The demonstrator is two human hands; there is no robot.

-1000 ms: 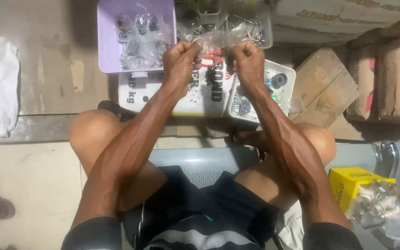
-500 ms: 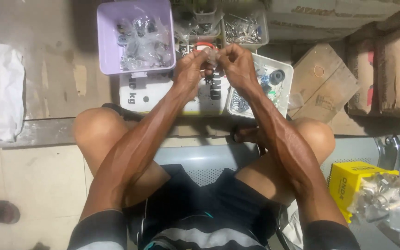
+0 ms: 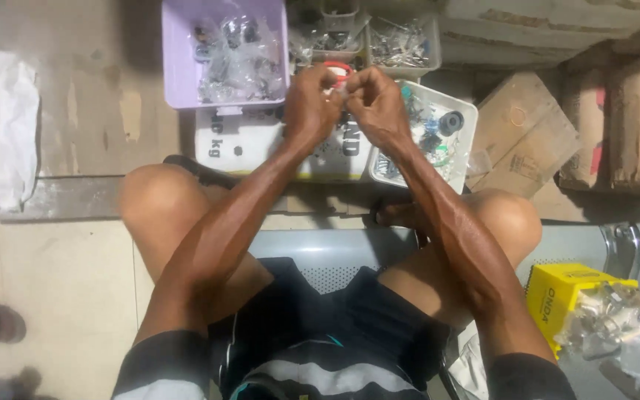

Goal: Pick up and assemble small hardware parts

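I see my left hand (image 3: pixel 311 104) and right hand (image 3: pixel 376 104) pinched together on a small red ring (image 3: pixel 337 69). Earlier they held a clear bag stretched wide.

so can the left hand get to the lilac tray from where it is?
Probably yes. The left hand is just right of the lilac tray with nothing between them, but it is pinched with the right hand on a small red-rimmed piece.
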